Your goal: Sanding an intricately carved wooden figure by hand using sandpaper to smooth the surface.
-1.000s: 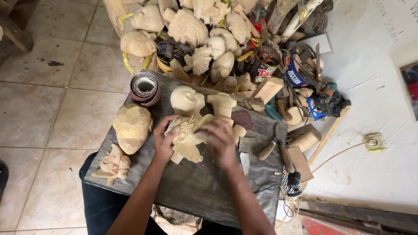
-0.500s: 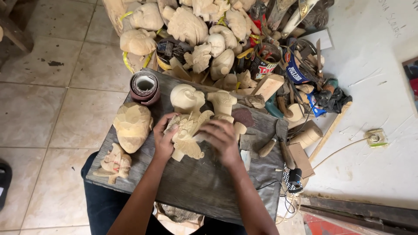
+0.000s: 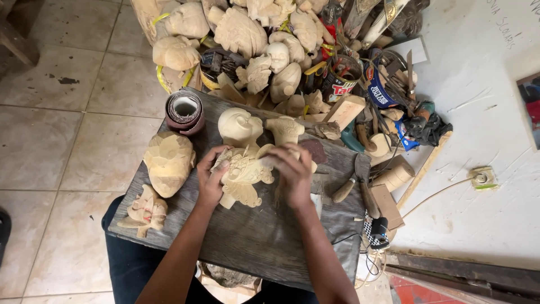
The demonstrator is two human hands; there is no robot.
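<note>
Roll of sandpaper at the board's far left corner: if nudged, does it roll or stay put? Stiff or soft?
The sandpaper roll lies on its side at the edge of the wooden board, so a nudge would probably roll it, perhaps off. It looks like loosely wound sheet with a hollow core, so likely light and squashable. Its gritty surface should grip well.

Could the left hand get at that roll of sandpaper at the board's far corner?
Probably yes. The left hand is gripping the carved wooden piece, but the sandpaper roll stands just beyond it, with bare board between them. Only the large carved head sits nearby, off to the side.
</note>
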